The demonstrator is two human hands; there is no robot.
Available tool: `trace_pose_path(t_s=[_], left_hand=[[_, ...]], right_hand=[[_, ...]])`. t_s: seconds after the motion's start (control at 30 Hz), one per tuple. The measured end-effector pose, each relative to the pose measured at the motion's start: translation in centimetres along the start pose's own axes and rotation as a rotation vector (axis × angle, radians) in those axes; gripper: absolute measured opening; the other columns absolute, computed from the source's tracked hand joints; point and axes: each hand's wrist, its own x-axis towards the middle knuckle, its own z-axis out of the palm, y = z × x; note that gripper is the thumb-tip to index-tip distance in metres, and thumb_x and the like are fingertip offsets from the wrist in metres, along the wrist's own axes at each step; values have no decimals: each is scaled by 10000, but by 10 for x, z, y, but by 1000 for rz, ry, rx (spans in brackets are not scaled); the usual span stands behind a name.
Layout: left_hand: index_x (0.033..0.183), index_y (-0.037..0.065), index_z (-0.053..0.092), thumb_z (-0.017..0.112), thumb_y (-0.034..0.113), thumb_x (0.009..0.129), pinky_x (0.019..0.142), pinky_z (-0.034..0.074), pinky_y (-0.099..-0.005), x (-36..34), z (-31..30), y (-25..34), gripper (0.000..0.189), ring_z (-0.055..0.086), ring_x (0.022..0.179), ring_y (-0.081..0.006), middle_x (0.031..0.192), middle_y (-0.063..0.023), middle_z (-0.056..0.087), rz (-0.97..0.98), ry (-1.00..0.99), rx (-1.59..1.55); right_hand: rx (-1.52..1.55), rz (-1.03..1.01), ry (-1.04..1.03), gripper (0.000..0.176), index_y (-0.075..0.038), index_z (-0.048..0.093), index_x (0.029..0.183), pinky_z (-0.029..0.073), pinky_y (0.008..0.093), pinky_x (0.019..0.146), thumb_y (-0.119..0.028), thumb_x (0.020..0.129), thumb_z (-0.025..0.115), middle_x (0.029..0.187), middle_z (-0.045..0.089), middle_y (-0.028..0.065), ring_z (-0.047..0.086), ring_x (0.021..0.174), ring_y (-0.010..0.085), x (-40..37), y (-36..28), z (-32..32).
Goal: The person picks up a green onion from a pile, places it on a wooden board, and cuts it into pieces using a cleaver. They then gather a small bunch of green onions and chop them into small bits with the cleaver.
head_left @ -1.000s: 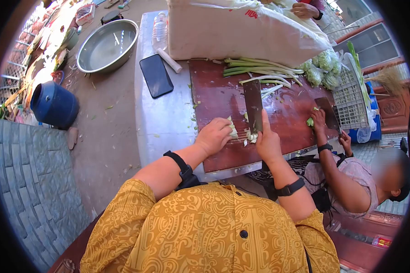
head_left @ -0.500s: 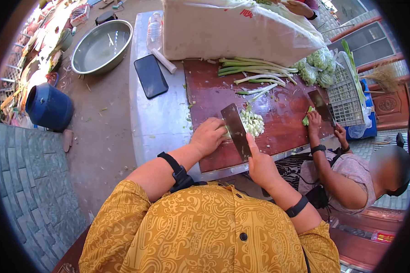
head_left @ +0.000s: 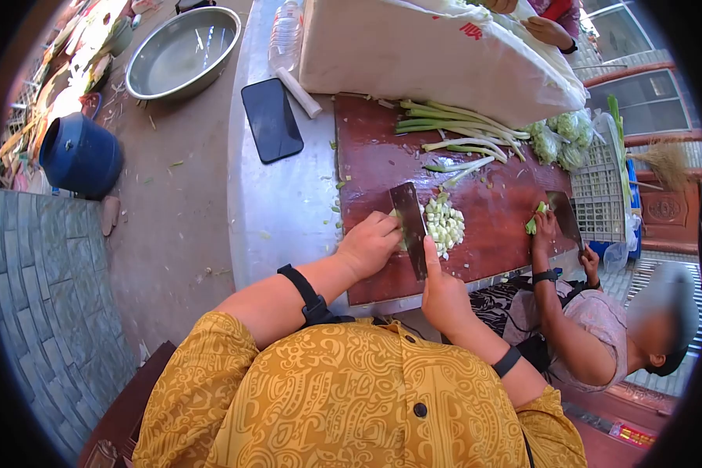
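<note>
My right hand (head_left: 444,295) is wrapped round the handle of a cleaver (head_left: 408,230), its index finger stretched along the blade. The blade stands on edge on the red-brown board (head_left: 374,168). Left of it, my left hand (head_left: 372,243) is closed, fingertips against the blade side, on pale scallion stalks mostly hidden under the fingers. Chopped white scallion pieces (head_left: 444,224) lie heaped just right of the blade. Whole scallions (head_left: 464,129) are spread farther up the board.
To the right a co-worker (head_left: 589,320) cuts greens with another cleaver (head_left: 563,215). A phone (head_left: 271,121) and plastic bottle (head_left: 286,35) are on the metal table (head_left: 281,226). A large white box (head_left: 413,58) stands behind; another person's hand (head_left: 550,31) is beyond it.
The view has shifted a little, so the table appears slightly farther right. Both my hands keep their grips, and the cleaver stays between my left hand and the chopped heap.
</note>
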Motion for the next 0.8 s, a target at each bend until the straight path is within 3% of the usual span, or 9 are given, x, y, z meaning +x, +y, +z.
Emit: trace_pose_path(t_s=[0.27,0.37,0.47,0.6,0.8], left_hand=[[860,66,627,687,97,689,818,485,-336,-1,1,-1,184,552,918,-261,965,-63,581,10,-4,3],[872,62,629,698,83,682,832,481,-351,1,-2,0,202,556,937,-274,976,-70,583,39,25,-26],[887,59,631,715,67,670,852,475,-367,0,-7,3,233,557,970,-289,997,-80,585,23,28,-75],[897,59,629,736,64,654,865,472,-372,1,-8,7,265,554,1002,-297,1024,-92,582,36,22,-43],[928,68,628,760,91,638,882,468,-390,2,-8,8,320,548,1019,-315,1053,-110,573,47,27,-24]], right_hand=[[92,5,186,850,-92,99,1501,471,493,544,0,780,540,704,620,240,610,603,411,60,3,26],[207,124,241,826,-143,98,1506,473,502,568,-26,818,540,724,619,253,608,622,425,68,13,29],[264,7,435,808,-184,100,1507,471,510,583,-46,840,535,725,615,263,600,640,445,65,34,35],[258,59,389,783,-181,144,1500,465,529,601,-43,835,531,735,610,281,594,660,464,48,55,20],[184,106,234,780,-149,131,1498,468,534,606,-42,834,526,716,611,264,596,652,455,7,22,-9]])
